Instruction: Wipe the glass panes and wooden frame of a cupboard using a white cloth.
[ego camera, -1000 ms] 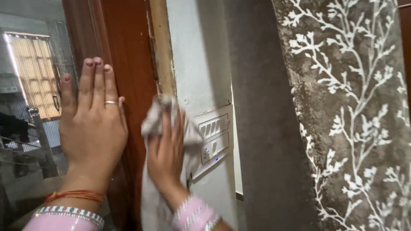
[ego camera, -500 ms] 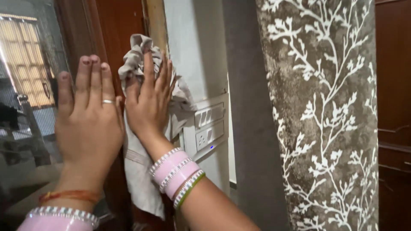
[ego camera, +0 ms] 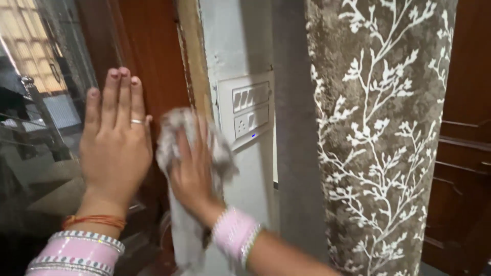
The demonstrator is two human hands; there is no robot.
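Glass (ego camera: pixel 36 153): at the far left, a pane showing a railing and a bright window beyond; it lies just left of the left hand.
Left hand (ego camera: pixel 115 145): flat and open, fingers together and pointing up, palm pressed to the door frame at its left edge; it grips nothing. A ring sits on one finger, and orange thread and pink bangles circle the wrist.
Door frame (ego camera: pixel 153 56): reddish-brown wood, upright, running behind both hands, with a pale strip of bare wood along its right edge.
Cloth (ego camera: pixel 176 148): light grey and crumpled, pressed against the frame's right edge just beside the wall; its bunched top shows above and around the right hand, and a long tail hangs straight down below the wrist. It is blurred.
Right hand (ego camera: pixel 193 171): spread over the cloth, fingers pointing up and pushing it onto the surface; whether the fingers curl round the fabric I cannot tell, as the hand is blurred. Pink bangles ring the wrist.
Wall (ego camera: pixel 232 41): pale grey, narrow, between frame and curtain.
Switch plate (ego camera: pixel 248 105): white, on the wall, up and right of the right hand and apart from it; a row of switches above, a socket below, a small blue light at its lower edge.
Curtain (ego camera: pixel 378 138): brown-grey with white branch pattern, hanging at the right.
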